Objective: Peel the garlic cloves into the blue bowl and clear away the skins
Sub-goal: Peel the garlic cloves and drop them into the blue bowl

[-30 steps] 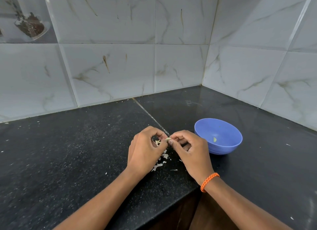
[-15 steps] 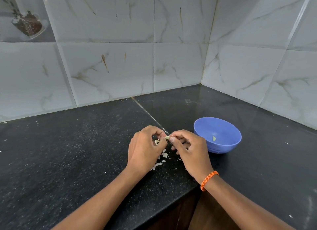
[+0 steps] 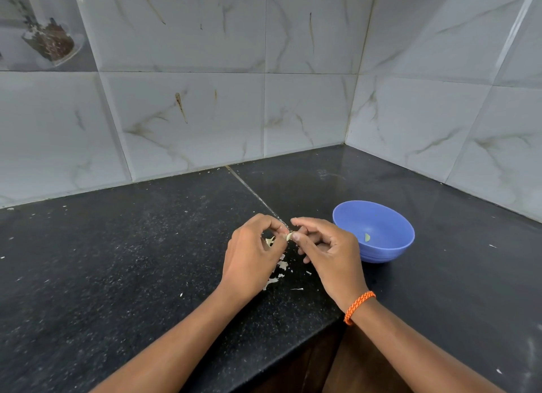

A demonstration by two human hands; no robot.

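Holding one peeled clove, blue bowl

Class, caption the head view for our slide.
Both hands peel a garlic clove beside the blue bowl.

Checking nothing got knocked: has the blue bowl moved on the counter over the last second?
No. The blue bowl sits the same way relative to the counter seam and wall corner.

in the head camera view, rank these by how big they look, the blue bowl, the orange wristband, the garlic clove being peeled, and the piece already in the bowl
1. blue bowl
2. orange wristband
3 and 4. garlic clove, pinched between the left hand and right hand, and the piece in the bowl: both look tiny and the clove is partly hidden, so I won't rank them.
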